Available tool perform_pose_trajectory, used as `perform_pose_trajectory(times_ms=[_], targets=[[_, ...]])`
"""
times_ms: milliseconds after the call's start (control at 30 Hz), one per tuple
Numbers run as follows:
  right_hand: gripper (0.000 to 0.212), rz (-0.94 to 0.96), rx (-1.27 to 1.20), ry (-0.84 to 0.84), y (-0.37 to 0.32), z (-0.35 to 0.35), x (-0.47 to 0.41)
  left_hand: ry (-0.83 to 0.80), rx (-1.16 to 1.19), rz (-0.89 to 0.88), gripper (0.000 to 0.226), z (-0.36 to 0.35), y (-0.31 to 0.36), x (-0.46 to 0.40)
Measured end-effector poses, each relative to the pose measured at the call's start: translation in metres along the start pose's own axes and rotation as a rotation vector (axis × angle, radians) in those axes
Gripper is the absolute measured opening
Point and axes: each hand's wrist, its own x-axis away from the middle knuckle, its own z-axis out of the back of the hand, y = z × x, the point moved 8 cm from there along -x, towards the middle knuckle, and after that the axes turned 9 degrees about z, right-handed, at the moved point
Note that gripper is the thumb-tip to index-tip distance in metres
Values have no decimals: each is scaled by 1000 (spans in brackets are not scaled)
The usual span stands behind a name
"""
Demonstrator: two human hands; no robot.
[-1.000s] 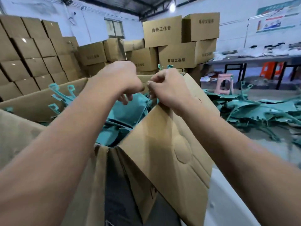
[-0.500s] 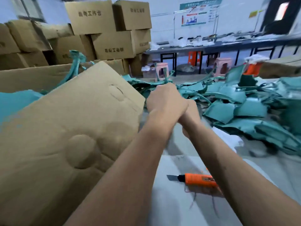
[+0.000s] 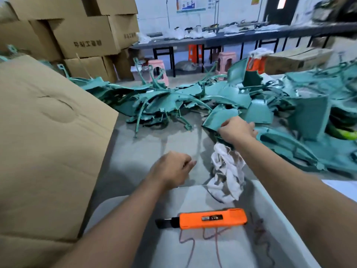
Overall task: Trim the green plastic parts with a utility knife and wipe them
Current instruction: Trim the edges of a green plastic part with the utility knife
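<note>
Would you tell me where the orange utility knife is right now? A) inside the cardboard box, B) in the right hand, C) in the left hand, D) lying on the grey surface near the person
D: the orange utility knife lies untouched on the grey surface, blade out.

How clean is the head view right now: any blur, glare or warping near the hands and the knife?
Head view: the utility knife and left hand read fairly sharp; the right hand, on a green part, is slightly soft; the far right edge smears with motion blur. Wide-angle bending curves the back bench. Soft shadows, no glare.
</note>
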Motion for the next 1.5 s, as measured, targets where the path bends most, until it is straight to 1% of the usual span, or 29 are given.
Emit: perform_pose_trajectory(times_ms=[100,167,233,267,333,367,400,467,533,567,600,633,700,767,800,833,900,933,967,1033,1100,1167,1200,1267,1300,1333,1400,1433,1500], targets=[[14,-5,-147,120,-7,3,-8,95,-27,-106,54,-6,6,2],[19,-18,-301,230,-5,9,-6,147,-14,-116,53,-6,6,4],[31,-10,-445,350,-3,18,2,224,67,-52,51,0,0,3],[32,-2,-516,413,-1,23,8,268,126,-6,51,6,-4,2],[29,11,-656,523,6,32,18,328,235,83,52,14,-10,2],[26,29,-716,572,10,36,24,327,318,129,52,14,-13,1],[22,50,-767,613,12,40,31,302,456,188,51,11,-16,0],[17,94,-841,665,14,40,48,179,896,355,48,0,-20,-4],[15,140,-857,623,9,28,65,-19,1344,496,55,-14,-15,-11],[14,167,-850,570,4,18,73,-117,1517,526,61,-17,-8,-15],[13,191,-827,513,-1,8,80,-196,1639,539,65,-18,-2,-19],[12,207,-781,470,-4,-1,86,-248,1701,539,63,-18,4,-21],[10,209,-688,414,-4,-12,94,-278,1731,559,47,-17,12,-21],[10,234,-728,315,-5,-21,95,-273,1804,613,31,-18,18,-19],[10,274,-779,264,-7,-23,95,-254,1833,651,28,-19,18,-19],[11,329,-801,241,-10,-23,96,-220,1825,690,30,-20,16,-20],[20,428,-723,303,-10,-15,97,-141,1738,756,33,-17,9,-23],[26,439,-681,364,-4,-9,95,-106,1683,783,31,-14,5,-24],[27,430,-671,418,3,-4,93,-55,1622,817,28,-10,-1,-25],[20,415,-595,507,21,6,84,68,1475,860,21,-1,-15,-25],[17,443,-414,505,30,9,70,150,1282,838,23,8,-27,-26],[18,496,-311,455,32,8,55,194,1160,846,33,12,-37,-26],[23,519,-281,425,32,8,49,229,1080,864,35,15,-44,-24],[32,550,-247,403,31,11,40,277,810,863,32,26,-57,-19],[33,562,-240,410,30,14,37,293,704,842,31,31,-64,-16],[32,569,-243,416,28,17,33,297,650,837,31,32,-73,-13],[30,569,-260,413,25,20,27,296,637,881,32,28,-92,-5],[30,564,-272,408,23,20,25,279,682,901,31,25,-99,0],[29,557,-282,396,20,20,23,247,857,873,24,20,-106,2]])
